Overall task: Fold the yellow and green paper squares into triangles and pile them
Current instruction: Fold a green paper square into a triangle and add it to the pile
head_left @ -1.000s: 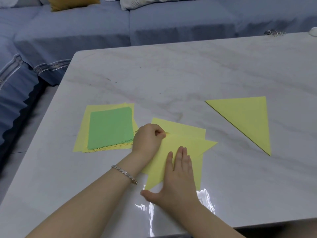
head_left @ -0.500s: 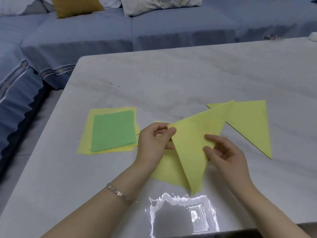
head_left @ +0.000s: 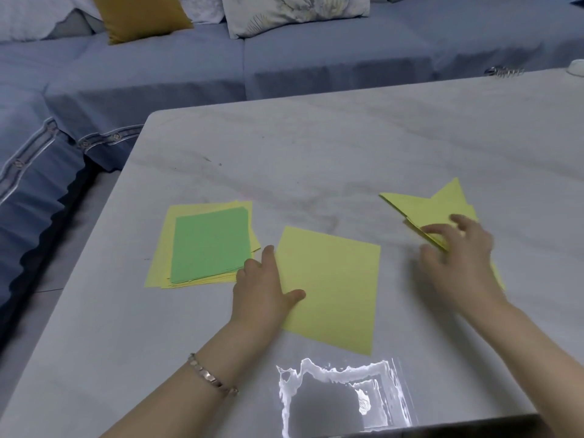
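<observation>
A flat yellow paper square (head_left: 335, 289) lies in front of me on the marble table (head_left: 316, 153). My left hand (head_left: 262, 286) rests on its left edge, thumb on the sheet, fingers relaxed. To the left sits a stack of yellow squares (head_left: 161, 257) with a green square (head_left: 210, 245) on top. At the right, my right hand (head_left: 458, 257) holds a folded yellow triangle (head_left: 442, 213) by its long edge. It lies askew on another yellow triangle (head_left: 395, 199) on the table. The hand is blurred and hides much of both triangles.
A blue sofa (head_left: 316, 67) with a mustard cushion (head_left: 139, 17) and a patterned pillow (head_left: 294, 11) runs behind the table. A small metal object (head_left: 502, 71) lies at the far right table edge. A bright glare patch (head_left: 341, 396) marks the near table edge.
My right hand carried the folded triangle to the right and set it on the first triangle. My left hand let go of it and dropped onto the flat yellow square.
</observation>
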The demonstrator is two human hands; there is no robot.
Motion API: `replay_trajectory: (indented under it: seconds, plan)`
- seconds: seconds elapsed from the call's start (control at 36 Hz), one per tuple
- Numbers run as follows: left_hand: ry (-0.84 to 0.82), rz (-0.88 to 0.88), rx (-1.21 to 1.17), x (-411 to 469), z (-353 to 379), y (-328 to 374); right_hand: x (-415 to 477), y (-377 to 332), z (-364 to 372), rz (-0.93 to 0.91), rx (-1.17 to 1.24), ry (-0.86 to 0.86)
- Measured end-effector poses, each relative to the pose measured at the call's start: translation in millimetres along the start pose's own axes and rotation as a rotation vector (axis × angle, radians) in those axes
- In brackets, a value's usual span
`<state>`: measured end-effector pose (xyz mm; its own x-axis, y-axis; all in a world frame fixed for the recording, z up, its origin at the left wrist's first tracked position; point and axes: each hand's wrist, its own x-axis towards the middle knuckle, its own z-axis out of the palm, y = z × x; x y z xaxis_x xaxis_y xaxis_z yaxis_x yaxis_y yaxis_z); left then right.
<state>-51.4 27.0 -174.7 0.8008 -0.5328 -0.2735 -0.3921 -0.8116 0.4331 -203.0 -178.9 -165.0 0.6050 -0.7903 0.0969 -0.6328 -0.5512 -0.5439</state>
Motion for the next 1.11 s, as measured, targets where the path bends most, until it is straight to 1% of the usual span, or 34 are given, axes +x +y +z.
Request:
replay_trajectory:
  seconds: [0.06,0.14,0.31,0.39,0.47,0.53,0.58,0.64,0.72,0.75,0.78,0.86,0.92,0.97,1.03,1.06,1.11]
  plan:
    - [-0.022,-0.031,-0.091,1,-1,1,-13,-10,11,-0.114,0.042,-0.123]
    - [-0.025,-0.067,-0.146,3,-2,0,-30,-21,24,-0.216,0.073,-0.251]
    - [0.040,-0.044,-0.229,-2,0,1,-52,-27,41,-0.140,0.200,-0.364]
    - [0.038,-0.049,-0.293,-4,1,1,-59,-27,43,-0.168,0.287,-0.377]
    - [0.053,-0.041,-0.425,-4,-1,1,-64,-23,43,-0.193,0.340,-0.389]
    - [0.058,-0.082,-0.512,-2,-7,5,-66,-19,42,-0.240,0.332,-0.416]
    - [0.030,-0.177,-0.628,2,-14,8,-66,-15,40,-0.305,0.303,-0.430]
    - [-0.048,-0.230,-0.765,5,-24,9,-66,-10,36,-0.368,0.252,-0.463]
    - [-0.151,-0.249,-0.840,8,-37,5,-63,-1,32,-0.526,0.142,-0.528]
    - [-0.172,-0.248,-0.876,10,-40,2,-61,1,32,-0.551,0.130,-0.526]
    - [-0.190,-0.248,-0.909,11,-44,0,-60,3,32,-0.572,0.130,-0.488]
    - [-0.257,-0.210,-0.929,11,-53,-6,-55,0,33,-0.682,0.218,-0.255]
    - [-0.315,-0.188,-0.877,10,-56,-11,-53,-5,32,-0.721,0.307,-0.159]
    - [-0.362,-0.201,-0.860,9,-57,-16,-51,-9,32,-0.781,0.298,-0.137]
    - [-0.383,-0.231,-0.883,10,-55,-21,-50,-9,33,-0.826,0.235,-0.176]
    - [-0.391,-0.252,-0.908,10,-55,-22,-50,-8,34,-0.832,0.208,-0.204]
    - [-0.412,-0.289,-0.970,10,-55,-24,-51,-7,37,-0.833,0.144,-0.205]
